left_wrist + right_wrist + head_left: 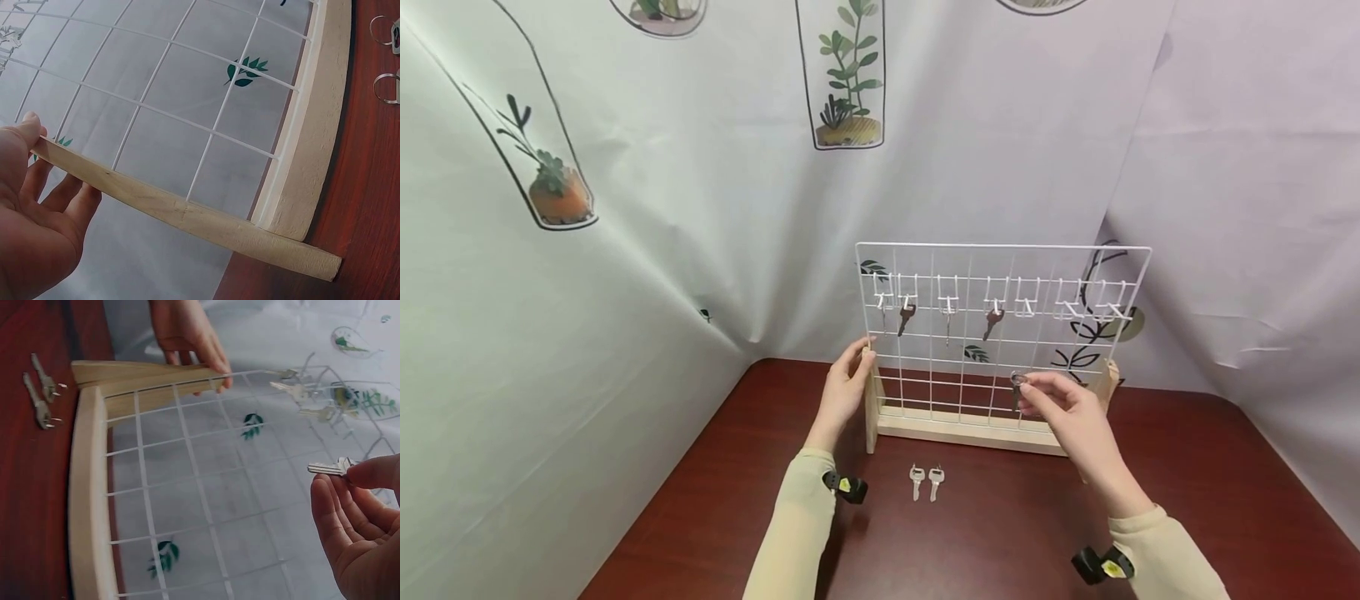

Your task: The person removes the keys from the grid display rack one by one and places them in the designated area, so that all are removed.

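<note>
A white wire grid rack (970, 342) stands upright in a wooden base, with keys hanging from several of its white hooks. My left hand (841, 392) holds the wooden side post (156, 203) near its top, thumb on one side and fingers on the other. In front of the grid, to the right and below the row of hooks, my right hand (1070, 417) pinches a key (328, 467) between thumb and fingers. A ring shows on this key in the head view. Two silver keys with rings, a left key (917, 482) and a right key (936, 483), lie on the table.
The dark red tabletop (985, 533) extends in front of the rack and to both sides. Behind it hangs a pale curtain (715, 167) printed with plants. Bare hooks (1067, 310) sit toward the rack's right end.
</note>
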{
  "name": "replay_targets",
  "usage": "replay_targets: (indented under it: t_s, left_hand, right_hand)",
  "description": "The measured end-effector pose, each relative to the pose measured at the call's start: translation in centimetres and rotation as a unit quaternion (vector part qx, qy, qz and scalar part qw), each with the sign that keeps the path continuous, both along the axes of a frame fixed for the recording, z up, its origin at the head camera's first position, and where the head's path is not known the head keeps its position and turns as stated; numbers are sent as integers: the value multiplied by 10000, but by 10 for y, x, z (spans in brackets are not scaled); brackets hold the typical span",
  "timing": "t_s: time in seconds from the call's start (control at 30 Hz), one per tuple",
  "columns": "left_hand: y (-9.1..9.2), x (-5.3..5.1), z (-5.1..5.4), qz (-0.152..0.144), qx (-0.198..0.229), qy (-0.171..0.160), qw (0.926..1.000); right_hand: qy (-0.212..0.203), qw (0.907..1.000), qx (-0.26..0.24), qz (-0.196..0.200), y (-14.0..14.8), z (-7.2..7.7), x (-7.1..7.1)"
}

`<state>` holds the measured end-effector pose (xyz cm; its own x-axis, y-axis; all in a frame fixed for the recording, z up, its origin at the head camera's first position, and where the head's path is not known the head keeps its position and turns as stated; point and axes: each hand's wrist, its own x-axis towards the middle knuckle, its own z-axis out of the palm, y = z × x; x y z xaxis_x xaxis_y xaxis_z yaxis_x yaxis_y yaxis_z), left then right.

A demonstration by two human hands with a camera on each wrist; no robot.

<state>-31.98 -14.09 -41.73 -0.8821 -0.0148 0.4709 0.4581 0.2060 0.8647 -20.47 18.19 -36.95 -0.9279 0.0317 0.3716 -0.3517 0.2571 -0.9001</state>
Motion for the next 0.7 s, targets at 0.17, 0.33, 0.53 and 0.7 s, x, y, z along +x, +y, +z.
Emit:
replay_targets:
  t_s: [0.17,0.33,0.53,0.7]
  left_hand:
    - [2,7,7,-4,-31,-37,10000]
    - [4,26,24,-36,-54,-107,9999]
    - [3,28,27,-154,-29,-16,9999]
    - [3,26,26,-183,-96,-23,9998]
  right_hand:
    - [-149,9997,-134,137,-6,-16,-1]
    - [-318,9986,-314,280,-13,-29,-2]
    - [-570,9967,-452,350,-17,-43,-3]
    - [-673,9959,-473,374,-18,-54,-3]
